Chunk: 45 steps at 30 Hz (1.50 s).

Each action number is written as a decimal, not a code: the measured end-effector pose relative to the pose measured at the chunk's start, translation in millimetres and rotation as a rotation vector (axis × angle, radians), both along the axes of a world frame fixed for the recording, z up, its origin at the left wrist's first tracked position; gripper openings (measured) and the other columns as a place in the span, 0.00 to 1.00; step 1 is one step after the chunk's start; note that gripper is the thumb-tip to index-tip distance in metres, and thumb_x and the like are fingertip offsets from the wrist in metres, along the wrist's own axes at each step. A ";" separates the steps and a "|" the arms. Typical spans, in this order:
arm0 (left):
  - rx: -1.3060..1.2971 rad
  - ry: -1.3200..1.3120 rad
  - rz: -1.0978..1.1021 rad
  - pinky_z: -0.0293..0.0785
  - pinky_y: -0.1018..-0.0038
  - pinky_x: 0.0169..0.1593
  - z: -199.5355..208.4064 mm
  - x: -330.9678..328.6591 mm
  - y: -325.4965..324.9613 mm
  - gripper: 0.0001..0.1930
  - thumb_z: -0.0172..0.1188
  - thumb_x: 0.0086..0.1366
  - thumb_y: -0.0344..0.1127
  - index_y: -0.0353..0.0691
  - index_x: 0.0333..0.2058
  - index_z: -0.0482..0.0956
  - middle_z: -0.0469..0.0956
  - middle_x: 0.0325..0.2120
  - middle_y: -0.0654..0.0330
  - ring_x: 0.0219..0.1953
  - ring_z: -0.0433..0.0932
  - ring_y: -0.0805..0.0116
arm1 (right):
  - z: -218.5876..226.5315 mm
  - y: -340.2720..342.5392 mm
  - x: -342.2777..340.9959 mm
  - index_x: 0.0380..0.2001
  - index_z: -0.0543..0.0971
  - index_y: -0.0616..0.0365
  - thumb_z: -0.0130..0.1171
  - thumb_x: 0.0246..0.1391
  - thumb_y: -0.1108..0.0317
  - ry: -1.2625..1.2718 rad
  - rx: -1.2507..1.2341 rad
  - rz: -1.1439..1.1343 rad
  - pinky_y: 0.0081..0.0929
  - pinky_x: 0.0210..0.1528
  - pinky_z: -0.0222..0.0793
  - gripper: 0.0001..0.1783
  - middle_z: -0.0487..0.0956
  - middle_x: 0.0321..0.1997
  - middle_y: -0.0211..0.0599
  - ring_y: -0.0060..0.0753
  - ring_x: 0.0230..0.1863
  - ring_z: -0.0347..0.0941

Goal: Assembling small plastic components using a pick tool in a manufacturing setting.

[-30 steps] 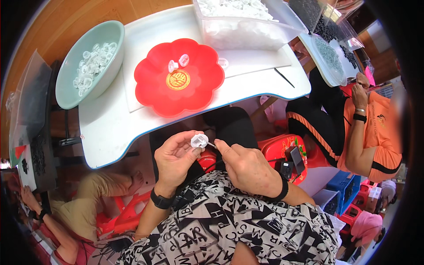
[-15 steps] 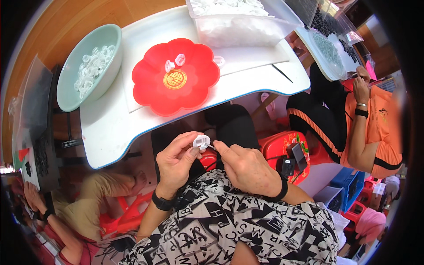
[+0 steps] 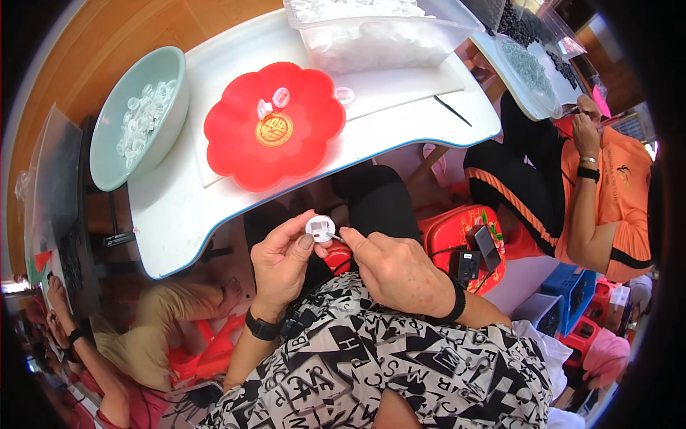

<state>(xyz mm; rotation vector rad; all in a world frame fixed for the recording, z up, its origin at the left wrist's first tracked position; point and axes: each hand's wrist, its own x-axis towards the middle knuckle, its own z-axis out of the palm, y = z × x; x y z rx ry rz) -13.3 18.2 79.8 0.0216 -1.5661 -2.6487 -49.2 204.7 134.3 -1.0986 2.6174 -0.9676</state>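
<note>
Over my lap, my left hand (image 3: 283,259) pinches a small round white plastic part (image 3: 320,228) between thumb and fingers. Its face, with a squarish opening, is turned up. From the right, my right hand (image 3: 391,266) grips a thin metal-tipped tool (image 3: 333,236), and the tip touches the part's edge or rests just inside it. Most of the tool is hidden by my fingers, so its kind cannot be told. On the table ahead, a red flower-shaped dish (image 3: 307,154) holds two similar white parts (image 3: 281,97). Another white part (image 3: 344,95) lies just beyond its right rim.
A pale green bowl (image 3: 107,146) of white parts stands at the left of the white table (image 3: 171,232). Behind the dish is a clear bin (image 3: 386,32) full of white pieces. A black stick (image 3: 452,111) lies at right. Co-workers sit on both sides; a red stool (image 3: 446,232) holds small black devices.
The white part has turned so its face with the opening shows more fully. The tool's tip stays against it. The table and dish appear shifted slightly left in view.
</note>
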 end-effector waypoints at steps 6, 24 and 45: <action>-0.176 0.112 0.022 0.74 0.76 0.41 -0.9 -3.7 -2.3 0.15 0.53 0.62 0.23 0.30 0.49 0.72 0.73 0.45 0.45 0.35 0.76 0.68 | -2.9 -0.8 -1.8 0.47 0.68 0.69 0.53 0.44 0.78 -0.001 0.000 -0.001 0.37 0.25 0.70 0.23 0.71 0.22 0.44 0.46 0.22 0.72; -0.302 0.182 0.080 0.76 0.74 0.39 0.8 1.3 -3.9 0.14 0.55 0.60 0.21 0.31 0.46 0.74 0.71 0.47 0.43 0.37 0.75 0.66 | -2.7 -8.0 3.0 0.50 0.67 0.67 0.53 0.45 0.75 0.045 0.040 0.010 0.37 0.24 0.71 0.25 0.72 0.24 0.45 0.47 0.23 0.74; -0.540 0.274 0.177 0.76 0.76 0.37 -5.1 8.0 0.0 0.14 0.53 0.59 0.18 0.31 0.44 0.75 0.73 0.45 0.47 0.35 0.76 0.68 | 11.2 -21.1 11.2 0.50 0.67 0.70 0.53 0.41 0.75 0.147 0.357 0.039 0.32 0.24 0.70 0.28 0.73 0.25 0.44 0.42 0.23 0.74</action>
